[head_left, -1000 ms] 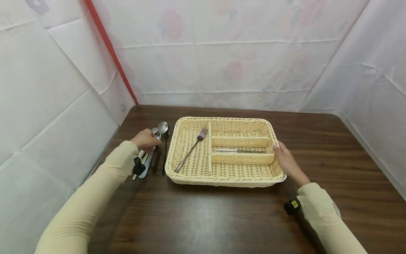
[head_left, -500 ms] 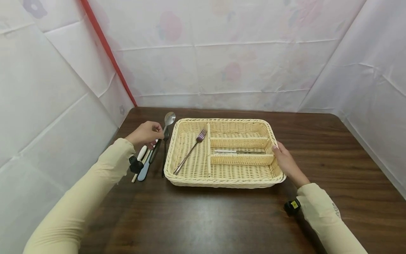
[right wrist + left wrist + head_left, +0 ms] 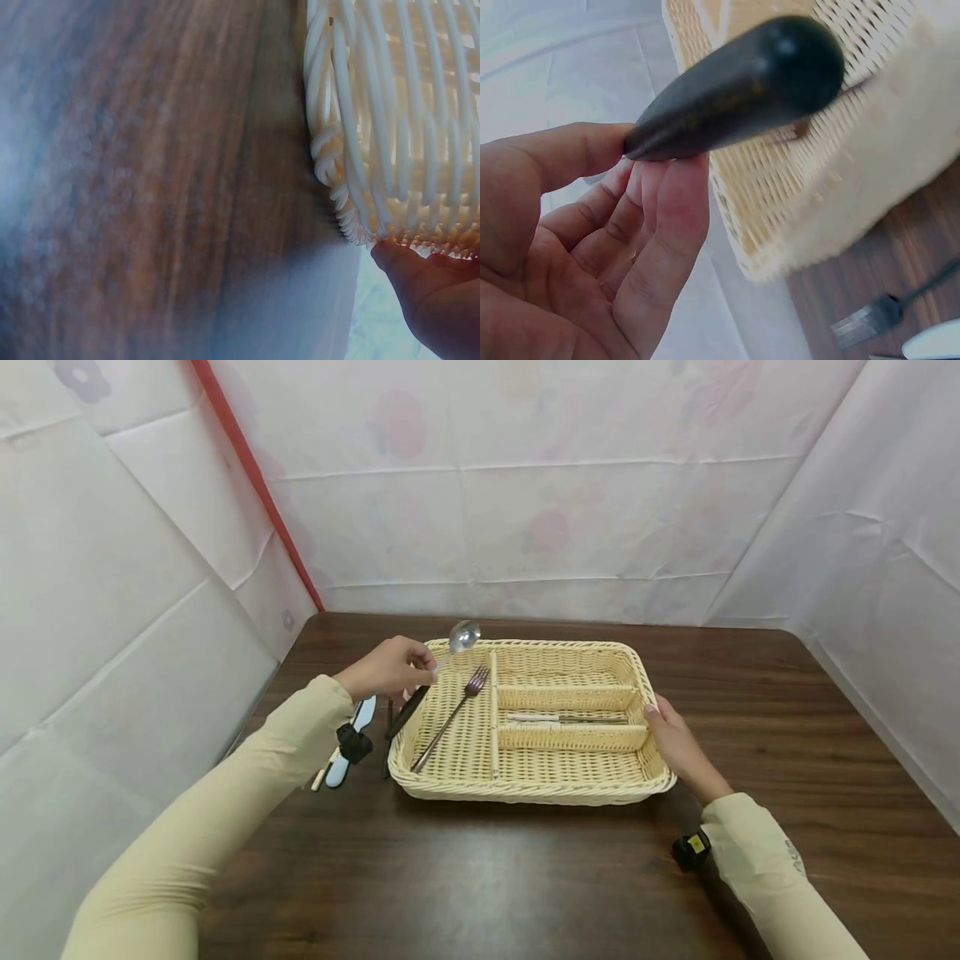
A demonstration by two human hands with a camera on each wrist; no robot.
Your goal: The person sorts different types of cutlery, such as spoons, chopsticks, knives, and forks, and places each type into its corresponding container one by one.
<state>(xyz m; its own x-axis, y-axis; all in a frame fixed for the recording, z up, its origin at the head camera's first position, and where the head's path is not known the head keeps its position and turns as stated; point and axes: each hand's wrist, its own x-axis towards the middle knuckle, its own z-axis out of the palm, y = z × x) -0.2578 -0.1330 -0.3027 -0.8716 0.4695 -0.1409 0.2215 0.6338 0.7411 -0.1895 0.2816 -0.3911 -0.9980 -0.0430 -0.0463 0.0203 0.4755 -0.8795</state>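
In the head view, my left hand pinches a spoon with a shiny bowl and a dark handle, over the left side of the wicker basket. The left wrist view shows thumb and fingertips at the narrow end of that dark handle. My right hand grips the basket's right rim, its thumb on top. A purplish fork lies slantwise in the basket's large left compartment. White-handled cutlery lies in the narrow middle compartment at right.
Left of the basket, a light-blue knife and other cutlery lie on the dark wooden table, partly hidden by my left arm. A black fork lies beside the basket. White sheeting stands behind and at both sides.
My left hand has lifted the spoon from the cutlery at left and carried it rightward over the basket's left edge. The right hand stays on the rim.
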